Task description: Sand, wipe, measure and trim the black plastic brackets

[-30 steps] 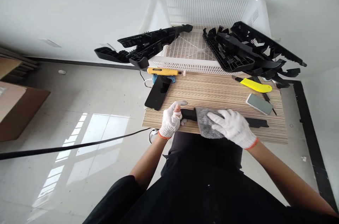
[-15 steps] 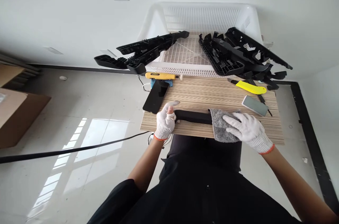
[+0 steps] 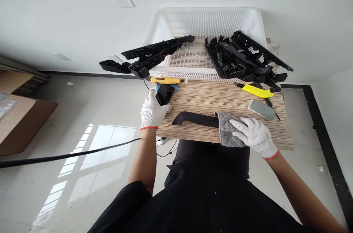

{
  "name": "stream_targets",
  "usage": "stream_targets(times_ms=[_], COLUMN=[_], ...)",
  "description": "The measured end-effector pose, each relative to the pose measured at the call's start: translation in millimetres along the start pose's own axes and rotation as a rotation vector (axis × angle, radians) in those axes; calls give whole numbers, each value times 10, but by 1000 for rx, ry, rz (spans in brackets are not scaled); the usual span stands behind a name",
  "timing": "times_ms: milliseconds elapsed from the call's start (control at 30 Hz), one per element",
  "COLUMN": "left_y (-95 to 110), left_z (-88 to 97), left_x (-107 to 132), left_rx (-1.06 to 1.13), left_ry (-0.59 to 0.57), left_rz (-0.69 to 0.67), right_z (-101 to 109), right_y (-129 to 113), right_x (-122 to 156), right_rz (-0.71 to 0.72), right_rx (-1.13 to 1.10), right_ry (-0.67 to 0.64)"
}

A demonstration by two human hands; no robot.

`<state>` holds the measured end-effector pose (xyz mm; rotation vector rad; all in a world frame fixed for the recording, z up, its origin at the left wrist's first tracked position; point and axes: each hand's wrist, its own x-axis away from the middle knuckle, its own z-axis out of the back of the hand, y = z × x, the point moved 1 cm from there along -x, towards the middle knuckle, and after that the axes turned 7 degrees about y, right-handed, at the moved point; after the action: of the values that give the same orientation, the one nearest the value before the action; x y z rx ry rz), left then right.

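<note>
Two gloved hands at a surface (image 3: 202, 97), with one bar, one cloth, one phone, one yellow tool, one knife, one block and one basket. The right hand (image 3: 255, 132) grips the cloth (image 3: 227, 133), which covers the right part of the bar (image 3: 197, 118) along the near edge; the cloth's underside is hidden. The left hand (image 3: 154, 110) spans the near end of the phone (image 3: 164, 94) at the left edge; whether its fingers close on it cannot be told. The yellow tool (image 3: 166, 80) lies just beyond the phone. Toward the right edge are the knife (image 3: 257, 91) and, nearer, the block (image 3: 261, 109). The basket (image 3: 206, 23), on the far part, bears two clusters of black parts (image 3: 242, 58), overlapping too much to count. Compared with half a second earlier, the left hand has left the bar's left end, now bare, for the phone; the cloth keeps nearly the same position.
</note>
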<state>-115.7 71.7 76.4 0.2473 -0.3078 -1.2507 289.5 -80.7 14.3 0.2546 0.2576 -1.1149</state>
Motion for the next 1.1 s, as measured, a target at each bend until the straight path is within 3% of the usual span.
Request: stream_targets(times_ms=[133, 300, 567, 733, 900, 1100], left_y=[46, 18, 66, 144, 382, 851], left_z=[106, 176, 80, -8, -88, -225], left_x=[-70, -138, -201, -353, -449, -399], left_rx=[-146, -265, -224, -161, -118, -93], left_ry=[-60, -172, -258, -265, -348, -433], left_rz=[-65, -277, -559, -638, -718, -897], right_z=[-6, -14, 2, 0, -5, -51], right_y=[-11, -21, -29, -17, 60, 112], right_x=[-4, -4, -31, -6, 125, 250], right_rz=[3, -13, -16, -19, 85, 111], right_rx=[22, 27, 47, 39, 23, 1], right_ry=[24, 13, 63, 59, 94, 84])
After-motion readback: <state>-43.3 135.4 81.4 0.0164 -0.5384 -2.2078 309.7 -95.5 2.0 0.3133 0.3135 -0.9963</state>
